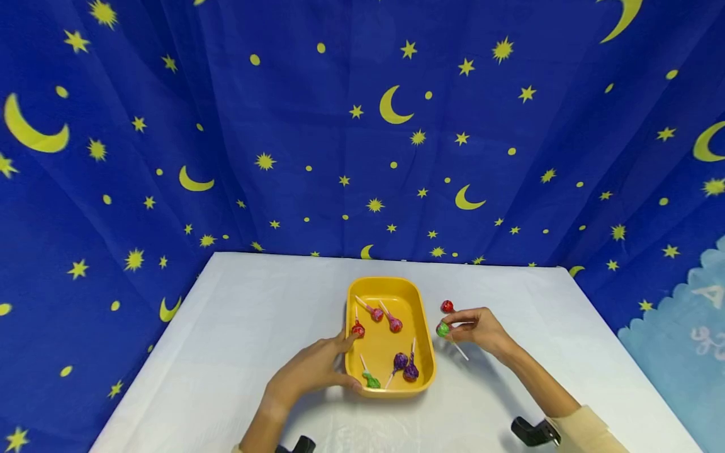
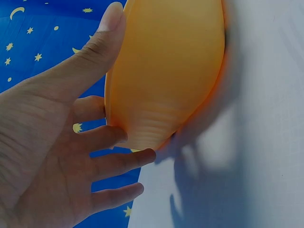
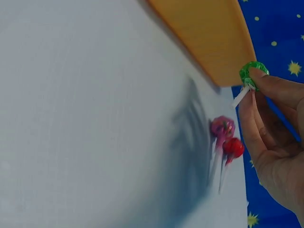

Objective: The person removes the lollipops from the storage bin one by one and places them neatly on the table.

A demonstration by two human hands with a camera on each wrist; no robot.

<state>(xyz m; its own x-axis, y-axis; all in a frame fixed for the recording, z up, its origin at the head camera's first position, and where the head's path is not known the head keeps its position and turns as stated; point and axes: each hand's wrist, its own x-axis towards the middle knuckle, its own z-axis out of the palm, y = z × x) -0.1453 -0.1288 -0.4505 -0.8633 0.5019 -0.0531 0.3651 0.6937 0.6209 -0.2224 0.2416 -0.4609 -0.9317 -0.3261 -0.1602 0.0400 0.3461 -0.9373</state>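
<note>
A yellow tray (image 1: 416,314) holds several wrapped lollipops: two pink, two purple, one red lollipop (image 1: 358,329) and one green lollipop (image 1: 372,381). Against the tray's left side rests my left hand (image 1: 317,365), its fingers fairly straight and spread, one fingertip reaching over the rim near the red lollipop. Just right of the tray, my right hand (image 1: 478,329) pinches another green lollipop (image 3: 253,72) by its wrapped head, the white stick pointing down. Close to that hand, a red lollipop (image 3: 233,147) and a pink lollipop (image 3: 223,127) lie side by side on the table.
A white cover lies over the table (image 1: 255,302). Behind and beside it hangs a blue curtain (image 1: 283,126) with yellow moons and stars. Black wrist mounts (image 1: 534,431) show on both arms. A light blue cloud-shaped patch (image 1: 680,333) is at the right edge.
</note>
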